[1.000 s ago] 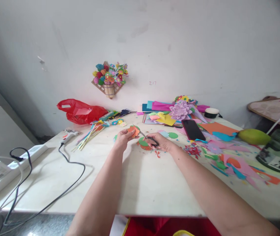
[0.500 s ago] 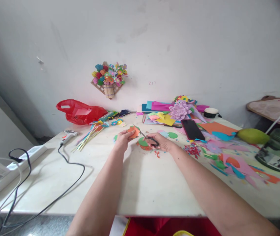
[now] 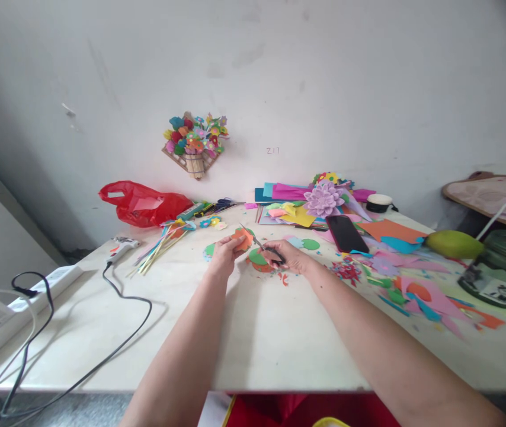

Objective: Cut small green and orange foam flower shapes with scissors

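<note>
Well to the left of the left hand (image 3: 224, 254), a dark cord (image 3: 122, 289) loops across the table (image 3: 279, 350); an outward sweep of that forearm could catch it and drag the glue gun (image 3: 122, 250) along. The left hand pinches an orange piece (image 3: 245, 239), fingertips near the blades, so a slip or a twist could mean a nick or a crooked edge. The right hand (image 3: 283, 255) grips scissors (image 3: 259, 244) by the handles, blades pointing away and leftward at that piece; a hasty squeeze could cut too deep.

Counting from the left: on the left hand's outer side are one power strip (image 3: 64, 280), one glue gun and, farther off, one red bag (image 3: 146, 204). At the hands are one orange piece and one pair of scissors. Between them lies one green disc (image 3: 258, 256); just beyond the right hand, another. Farther beyond are one lilac flower (image 3: 324, 198) and one phone (image 3: 347, 234). Right of the right hand, scraps (image 3: 346, 270) overlap too much to count; well past them stand one green fruit (image 3: 454, 244) and one jar (image 3: 502, 270).
</note>
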Demonstrator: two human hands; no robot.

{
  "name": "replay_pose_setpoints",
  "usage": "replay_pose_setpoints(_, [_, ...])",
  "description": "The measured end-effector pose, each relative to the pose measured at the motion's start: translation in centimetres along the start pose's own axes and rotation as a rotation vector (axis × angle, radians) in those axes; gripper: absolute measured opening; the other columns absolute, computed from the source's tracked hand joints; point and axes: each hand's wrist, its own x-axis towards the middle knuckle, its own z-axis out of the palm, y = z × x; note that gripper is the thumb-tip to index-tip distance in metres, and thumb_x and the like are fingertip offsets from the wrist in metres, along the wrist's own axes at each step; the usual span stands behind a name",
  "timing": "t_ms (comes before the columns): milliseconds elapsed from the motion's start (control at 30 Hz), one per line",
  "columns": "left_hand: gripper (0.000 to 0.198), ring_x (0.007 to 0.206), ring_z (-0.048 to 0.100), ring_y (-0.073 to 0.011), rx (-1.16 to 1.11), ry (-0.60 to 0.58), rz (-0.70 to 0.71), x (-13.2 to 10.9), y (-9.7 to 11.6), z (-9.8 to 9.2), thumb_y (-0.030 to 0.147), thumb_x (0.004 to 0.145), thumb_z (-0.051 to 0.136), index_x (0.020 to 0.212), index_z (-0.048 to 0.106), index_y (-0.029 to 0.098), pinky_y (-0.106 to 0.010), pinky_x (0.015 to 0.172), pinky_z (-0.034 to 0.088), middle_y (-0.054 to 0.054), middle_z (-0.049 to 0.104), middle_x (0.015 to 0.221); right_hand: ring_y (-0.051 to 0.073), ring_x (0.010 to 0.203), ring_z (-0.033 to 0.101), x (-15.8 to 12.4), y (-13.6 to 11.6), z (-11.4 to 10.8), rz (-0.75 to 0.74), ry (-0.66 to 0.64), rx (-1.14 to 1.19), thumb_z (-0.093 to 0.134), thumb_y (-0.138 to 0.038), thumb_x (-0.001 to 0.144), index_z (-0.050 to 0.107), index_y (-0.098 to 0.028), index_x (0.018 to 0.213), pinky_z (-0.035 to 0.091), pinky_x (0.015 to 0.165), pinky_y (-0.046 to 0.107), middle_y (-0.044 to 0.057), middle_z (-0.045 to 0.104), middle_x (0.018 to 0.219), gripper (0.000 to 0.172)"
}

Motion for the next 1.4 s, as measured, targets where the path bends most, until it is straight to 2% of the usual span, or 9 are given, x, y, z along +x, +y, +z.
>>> replay_pose_setpoints(267, [0.021, 0.064, 0.063, -0.0144, -0.118, 0.123, 0.004, -0.6, -0.5, 1.7, 0.018, 0.051, 0.077, 0.067, 0.064, 0.014, -0.029, 0.066, 0.051, -0.003, 0.066, 0.067, 0.006, 0.037, 0.042, -0.3, -0.3, 0.7, -0.045, 0.024, 0.021, 0.065, -0.036, 0.070, 0.059, -0.015, 0.076, 0.013, 0.032, 0.017, -0.004, 0.051, 0.049, 0.023])
replay_pose_setpoints(433, [0.023, 0.063, 0.062, -0.0135, -0.178, 0.196, 0.020, -0.7, -0.9, 2.4, 0.019, 0.050, 0.077, 0.065, 0.059, 0.015, -0.026, 0.064, 0.050, -0.001, 0.064, 0.063, 0.005, 0.037, 0.042, -0.4, -0.3, 1.6, -0.102, 0.034, 0.065, 0.069, -0.042, 0.068, 0.054, -0.015, 0.072, 0.013, 0.029, 0.016, -0.004, 0.051, 0.052, 0.031])
replay_pose_setpoints(667, [0.026, 0.057, 0.060, -0.0103, -0.233, 0.258, 0.023, -1.2, -0.9, 3.2, 0.018, 0.050, 0.076, 0.064, 0.054, 0.017, -0.023, 0.058, 0.047, 0.002, 0.064, 0.063, 0.006, 0.035, 0.042, -0.2, 0.0, 2.5, -0.170, 0.029, 0.110, 0.066, -0.045, 0.069, 0.052, -0.016, 0.073, 0.016, 0.028, 0.016, -0.004, 0.050, 0.048, 0.033])
replay_pose_setpoints(1100, [0.022, 0.054, 0.057, -0.0105, -0.219, 0.271, 0.115, -1.2, -1.8, 3.5, 0.020, 0.053, 0.071, 0.060, 0.050, 0.017, -0.022, 0.056, 0.041, 0.004, 0.057, 0.056, 0.006, 0.034, 0.041, 0.2, 0.4, 3.5, -0.167, 0.090, 0.124, 0.061, -0.042, 0.076, 0.051, -0.016, 0.074, 0.017, 0.027, 0.016, -0.004, 0.051, 0.047, 0.028])
replay_pose_setpoints(1400, [0.025, 0.053, 0.056, -0.0095, -0.227, 0.278, 0.130, -1.2, -2.0, 3.7, 0.021, 0.054, 0.070, 0.060, 0.047, 0.018, -0.022, 0.055, 0.039, 0.005, 0.055, 0.055, 0.007, 0.035, 0.044, 0.1, 0.2, 3.8, -0.162, 0.107, 0.116, 0.060, -0.042, 0.077, 0.052, -0.016, 0.074, 0.020, 0.027, 0.015, -0.004, 0.051, 0.046, 0.028])
